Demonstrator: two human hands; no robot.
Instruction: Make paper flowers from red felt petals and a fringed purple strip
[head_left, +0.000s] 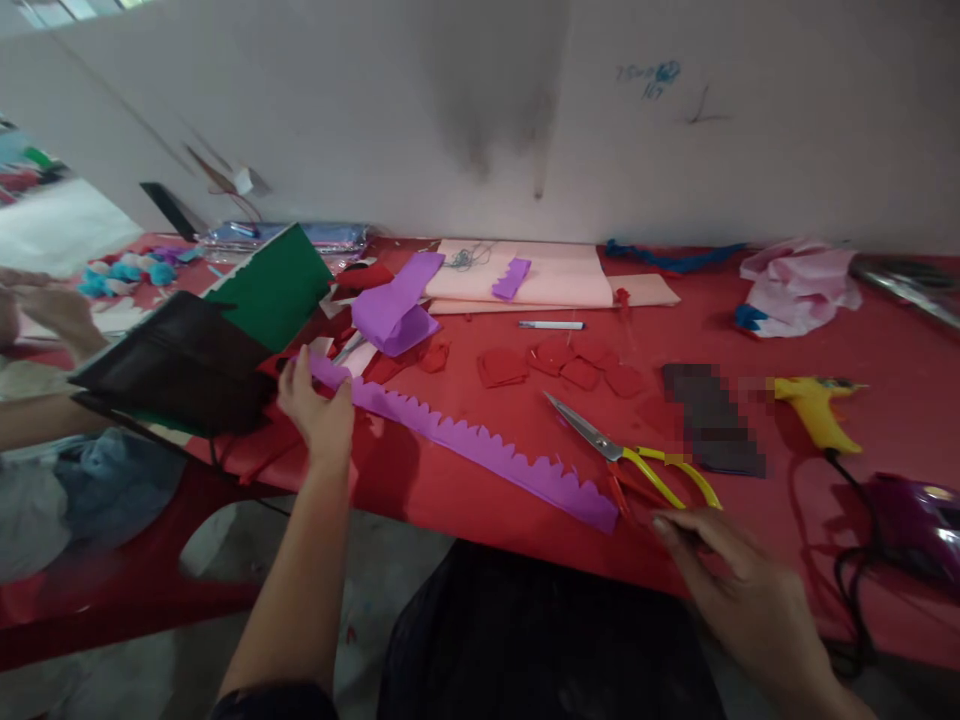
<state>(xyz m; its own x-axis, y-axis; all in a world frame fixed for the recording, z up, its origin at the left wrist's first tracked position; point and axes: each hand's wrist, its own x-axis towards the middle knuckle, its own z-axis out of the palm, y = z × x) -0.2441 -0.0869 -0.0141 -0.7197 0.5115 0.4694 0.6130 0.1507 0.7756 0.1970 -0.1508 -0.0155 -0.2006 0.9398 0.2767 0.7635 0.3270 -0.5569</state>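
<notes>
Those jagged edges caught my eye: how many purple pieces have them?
2. A long strip runs from the left hand to near the scissors; a small piece lies on the pale pink sheet. More may be hidden in the purple bundle.

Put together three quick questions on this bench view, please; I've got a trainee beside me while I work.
1. Which of the person's own hands is at the left end of the scalloped purple strip?
2. True or false: the scissors lie on top of the folded pink sheet.
3. Fill in: as pictured, the yellow glue gun lies to the ____ of the scissors.

Key:
1. The left hand.
2. False; they lie apart from it, nearer the right hand.
3. Right.
</notes>
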